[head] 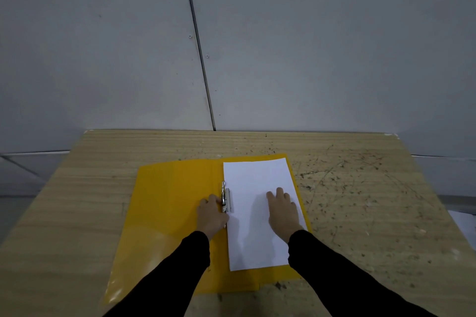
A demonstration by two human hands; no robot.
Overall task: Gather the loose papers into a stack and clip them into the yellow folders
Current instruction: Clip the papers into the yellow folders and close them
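Note:
A yellow folder (170, 203) lies open on the wooden table. A stack of white paper (255, 180) rests on its right half, its left edge under the metal clip (226, 197) at the spine. My left hand (211, 215) sits at the clip, fingers on its lever. My right hand (282, 210) lies flat on the paper, palm down, fingers spread. Both arms wear black sleeves.
The table (360, 213) is scratched and speckled on its right side. A grey panel wall (231, 46) stands right behind its far edge. Something white (463, 226) shows past the table's right edge.

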